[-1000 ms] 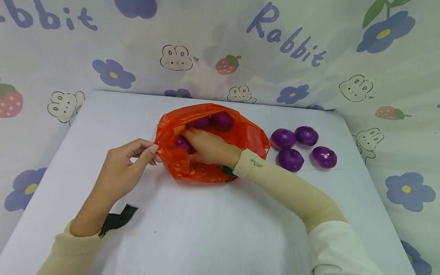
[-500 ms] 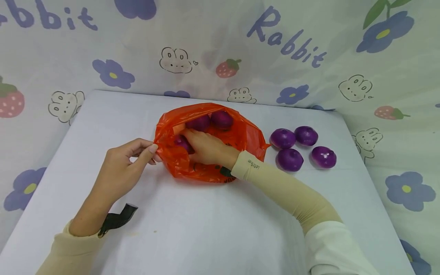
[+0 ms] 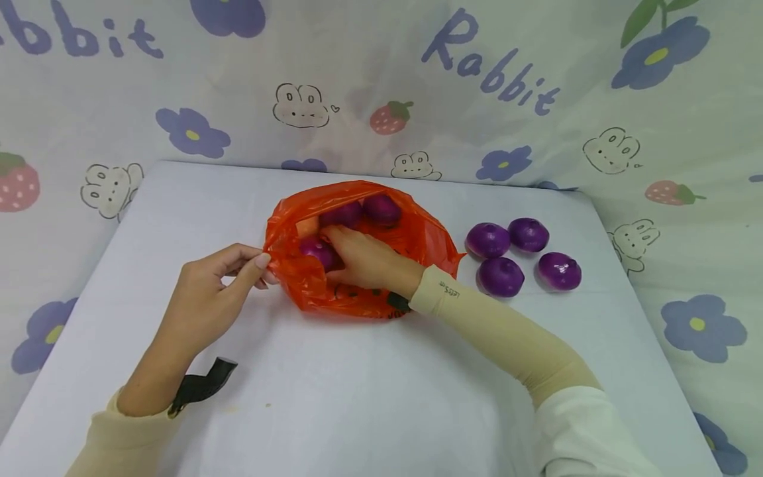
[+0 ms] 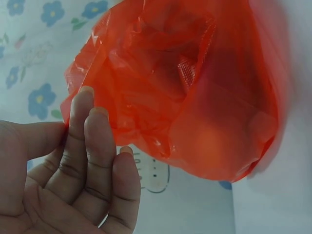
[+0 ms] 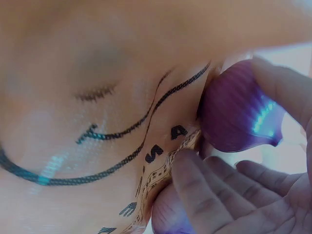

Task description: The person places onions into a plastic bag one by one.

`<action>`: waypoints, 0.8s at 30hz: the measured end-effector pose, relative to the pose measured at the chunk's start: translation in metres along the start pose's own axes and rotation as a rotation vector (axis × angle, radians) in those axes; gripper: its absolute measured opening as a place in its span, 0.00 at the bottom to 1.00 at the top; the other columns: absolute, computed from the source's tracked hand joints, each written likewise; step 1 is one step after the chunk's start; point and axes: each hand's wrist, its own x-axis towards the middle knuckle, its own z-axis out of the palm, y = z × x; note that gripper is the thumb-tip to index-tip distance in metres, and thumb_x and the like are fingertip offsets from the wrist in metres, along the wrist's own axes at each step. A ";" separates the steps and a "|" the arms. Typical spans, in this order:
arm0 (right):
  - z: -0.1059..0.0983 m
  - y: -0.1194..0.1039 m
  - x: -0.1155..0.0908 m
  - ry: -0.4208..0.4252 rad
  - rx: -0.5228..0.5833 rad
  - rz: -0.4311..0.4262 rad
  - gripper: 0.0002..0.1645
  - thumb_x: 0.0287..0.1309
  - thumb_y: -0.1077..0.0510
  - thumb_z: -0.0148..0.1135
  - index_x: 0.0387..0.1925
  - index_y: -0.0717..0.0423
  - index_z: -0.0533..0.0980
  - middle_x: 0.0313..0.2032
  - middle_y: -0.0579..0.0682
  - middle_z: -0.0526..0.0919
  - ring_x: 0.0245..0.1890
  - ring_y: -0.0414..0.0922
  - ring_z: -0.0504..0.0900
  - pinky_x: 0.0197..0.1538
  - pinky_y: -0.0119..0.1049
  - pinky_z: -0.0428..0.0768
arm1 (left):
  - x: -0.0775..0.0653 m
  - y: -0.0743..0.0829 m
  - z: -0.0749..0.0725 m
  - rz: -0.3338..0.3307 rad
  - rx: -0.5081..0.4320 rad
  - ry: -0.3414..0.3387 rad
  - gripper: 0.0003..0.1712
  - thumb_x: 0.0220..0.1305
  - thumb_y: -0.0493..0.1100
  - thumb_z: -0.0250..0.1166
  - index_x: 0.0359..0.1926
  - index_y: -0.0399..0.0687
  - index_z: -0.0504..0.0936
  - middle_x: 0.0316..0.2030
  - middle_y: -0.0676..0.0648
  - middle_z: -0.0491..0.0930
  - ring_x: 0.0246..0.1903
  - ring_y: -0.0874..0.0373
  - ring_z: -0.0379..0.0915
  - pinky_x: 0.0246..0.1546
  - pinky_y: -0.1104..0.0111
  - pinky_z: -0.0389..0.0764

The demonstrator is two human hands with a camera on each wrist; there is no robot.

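Bag [image 3: 310, 288], red plastic, mouth gaping; left hand [image 3: 208, 291] pinches its rim at nine o'clock. Inside, right hand [image 3: 372, 260], fingers spread beside purple onion [image 3: 318, 252], also at nine; contact unclear. Two more onions [image 3: 382, 209] at twelve; four loose onions [image 3: 501, 277] outside, at three.

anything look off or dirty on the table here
A small brown speck and a faint yellowish mark beside it stand out on the plain white tabletop, below the red bag in the head view; what they are, I can't tell. The loose purple onions show no obvious damage.
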 end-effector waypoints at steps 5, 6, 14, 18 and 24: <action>-0.006 0.000 -0.016 0.038 0.005 0.009 0.46 0.64 0.46 0.74 0.73 0.57 0.61 0.63 0.50 0.73 0.64 0.42 0.74 0.67 0.38 0.74 | 0.001 -0.001 0.001 0.031 -0.007 -0.003 0.10 0.78 0.47 0.63 0.46 0.48 0.87 0.32 0.53 0.88 0.34 0.65 0.80 0.36 0.76 0.75; -0.008 -0.001 -0.020 0.045 -0.001 0.005 0.47 0.65 0.46 0.74 0.74 0.58 0.60 0.64 0.51 0.73 0.65 0.43 0.73 0.67 0.39 0.75 | 0.001 -0.001 0.001 0.035 -0.006 -0.002 0.10 0.78 0.46 0.63 0.47 0.48 0.87 0.32 0.53 0.88 0.34 0.65 0.80 0.35 0.76 0.75; -0.030 -0.017 -0.062 0.059 -0.035 0.026 0.52 0.65 0.41 0.72 0.78 0.58 0.58 0.71 0.53 0.69 0.70 0.46 0.71 0.67 0.43 0.75 | -0.003 -0.004 0.000 0.027 0.014 0.008 0.09 0.78 0.46 0.63 0.47 0.48 0.87 0.32 0.52 0.88 0.35 0.67 0.80 0.30 0.74 0.75; -0.040 -0.022 -0.084 0.088 -0.040 0.036 0.51 0.64 0.38 0.72 0.78 0.55 0.61 0.73 0.51 0.69 0.73 0.46 0.68 0.68 0.43 0.74 | -0.004 -0.005 -0.001 0.038 0.016 0.014 0.09 0.78 0.45 0.63 0.47 0.48 0.87 0.32 0.52 0.88 0.34 0.68 0.79 0.30 0.74 0.74; -0.050 -0.017 -0.123 0.143 -0.010 0.059 0.44 0.67 0.37 0.69 0.75 0.54 0.68 0.72 0.49 0.71 0.73 0.47 0.69 0.69 0.47 0.73 | -0.003 -0.005 0.001 0.032 0.014 0.013 0.09 0.78 0.46 0.63 0.48 0.49 0.87 0.33 0.53 0.88 0.35 0.67 0.80 0.30 0.74 0.75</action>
